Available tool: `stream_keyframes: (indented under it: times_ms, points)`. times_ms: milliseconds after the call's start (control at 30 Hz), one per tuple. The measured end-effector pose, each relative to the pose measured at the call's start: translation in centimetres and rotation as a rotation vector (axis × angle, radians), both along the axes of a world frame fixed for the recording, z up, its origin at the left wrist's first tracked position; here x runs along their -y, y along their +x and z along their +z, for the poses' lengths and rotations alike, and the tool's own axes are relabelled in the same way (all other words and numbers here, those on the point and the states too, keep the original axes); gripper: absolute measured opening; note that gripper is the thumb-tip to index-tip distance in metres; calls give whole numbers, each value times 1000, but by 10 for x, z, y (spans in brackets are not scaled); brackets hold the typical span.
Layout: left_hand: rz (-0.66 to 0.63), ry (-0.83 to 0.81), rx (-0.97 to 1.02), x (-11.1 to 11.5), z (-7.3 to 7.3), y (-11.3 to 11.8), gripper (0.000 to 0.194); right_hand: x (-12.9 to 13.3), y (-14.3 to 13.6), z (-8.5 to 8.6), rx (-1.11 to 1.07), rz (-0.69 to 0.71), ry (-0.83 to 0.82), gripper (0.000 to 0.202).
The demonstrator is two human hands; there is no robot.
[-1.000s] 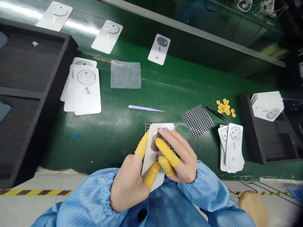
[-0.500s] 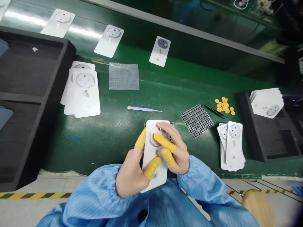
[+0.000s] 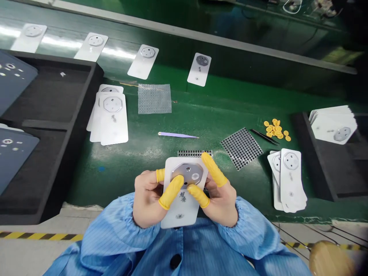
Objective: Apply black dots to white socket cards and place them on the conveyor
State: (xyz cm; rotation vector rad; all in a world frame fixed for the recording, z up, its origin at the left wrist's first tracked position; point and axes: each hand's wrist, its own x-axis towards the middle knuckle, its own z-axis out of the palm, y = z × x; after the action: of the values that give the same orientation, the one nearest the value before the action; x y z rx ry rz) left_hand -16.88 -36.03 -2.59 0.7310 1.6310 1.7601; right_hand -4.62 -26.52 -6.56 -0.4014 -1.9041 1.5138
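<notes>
White octagon-inlaid panel (image 3: 182, 198), one piece, is located between the two hands at the near edge of the green bench (image 3: 201, 103), its face turned up toward the head camera. Grey octagonal inlay (image 3: 194, 171), with small round holes, fills the panel's far end; dark characters and a small emblem lie nearer the sleeves. Left hand (image 3: 150, 200): grasping the panel's left side, yellow-covered thumb laid over the face at the inlay's lower edge, remaining fingers partly hidden behind. Right hand (image 3: 223, 199): grasping the right side, yellow-covered thumb on the face just beside the left thumb, yellow-covered index finger at the far right corner. Dotted sheet (image 3: 191, 153), partly covered by the panel, just ahead of the hands. Lavender tweezers (image 3: 178, 135), beyond that sheet. Second dotted sheet (image 3: 242, 148), ahead and right of the right hand; black tweezers (image 3: 264, 137) and loose yellow finger covers (image 3: 277, 130) farther out that way. Stacked white panels (image 3: 291, 184), well right of the right hand, near a black tray (image 3: 312, 165) holding more of the same. Clear textured sheet (image 3: 154, 99), well ahead of the left hand; overlapping white panels (image 3: 114, 124), left of it; large black tray (image 3: 87, 99) with blue-grey panels (image 3: 15, 157), far left of the left hand.
</notes>
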Motion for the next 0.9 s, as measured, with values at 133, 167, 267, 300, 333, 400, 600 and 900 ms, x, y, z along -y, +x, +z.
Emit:
stream_keyframes:
  times_ms: [133,167,267,300,333,400,600,900]
  points:
    - [-30,97,85,-1,-2,-1,19,0,2,0,4,22,-3,67]
    - [-46,70,124,-1,-2,-2,18,-1,2,0,3,6,7,66]
    - [-133,-59,211,-2,-3,-6,18,-4,2,0,-1,-19,-23,60]
    - [-153,-86,206,-2,-3,-7,20,-5,1,1,1,-10,-56,58]
    - [-150,-98,170,-2,-4,-8,22,-5,0,1,5,-6,-97,58]
    - [-110,-105,-19,0,-7,-7,21,-2,-4,0,8,-17,-185,60]
    - [-75,-327,-684,10,-27,-5,14,15,-12,-8,-4,-80,-392,54]
    - [-318,-594,-882,-171,13,-60,35,-135,158,4,349,-585,28,69]
